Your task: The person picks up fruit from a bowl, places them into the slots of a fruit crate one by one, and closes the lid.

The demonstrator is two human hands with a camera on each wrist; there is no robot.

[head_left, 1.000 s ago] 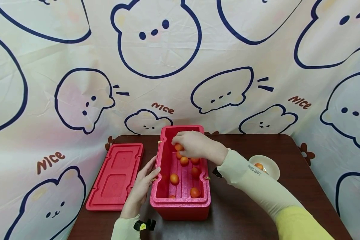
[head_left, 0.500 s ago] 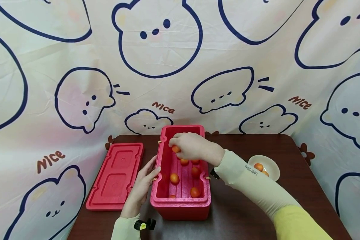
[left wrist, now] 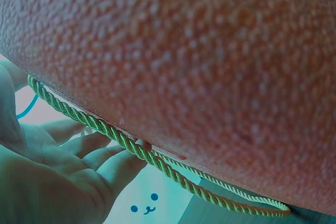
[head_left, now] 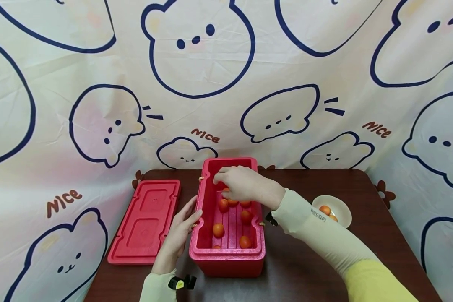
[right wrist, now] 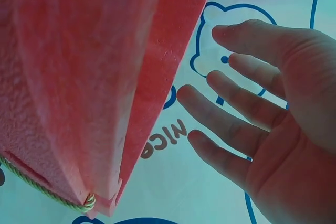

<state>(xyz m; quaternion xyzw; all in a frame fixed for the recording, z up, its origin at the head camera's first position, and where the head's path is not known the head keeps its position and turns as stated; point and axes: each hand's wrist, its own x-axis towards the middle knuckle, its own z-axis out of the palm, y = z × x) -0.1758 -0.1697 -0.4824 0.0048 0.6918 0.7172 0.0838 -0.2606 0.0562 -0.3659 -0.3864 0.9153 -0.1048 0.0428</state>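
A red foam box (head_left: 226, 264) with cord handles stands on the table, several small round orange fruits (head_left: 218, 230) lying on its ribbed floor. My right hand (head_left: 243, 183) hovers over the far half of the box. In the right wrist view, that hand (right wrist: 268, 103) has its fingers spread and nothing in them. Just below its fingertips, one fruit (head_left: 223, 205) is near others partly hidden by the hand. My left hand (head_left: 178, 232) rests against the box's left side, thumb by the rim. The left wrist view shows its extended fingers (left wrist: 113, 166) beside the cord handle (left wrist: 131, 145).
The red lid (head_left: 145, 222) lies flat on the dark brown table (head_left: 298, 260), left of the box. On the right, a cream bowl (head_left: 343, 212) with orange fruits in it stands close to my right forearm. A printed cloth (head_left: 226, 117) hangs behind the table.
The right hand held a fruit over the box and has let it go. A fruit now shows below the hand, and another on the floor has shifted slightly nearer. The left hand stays put.
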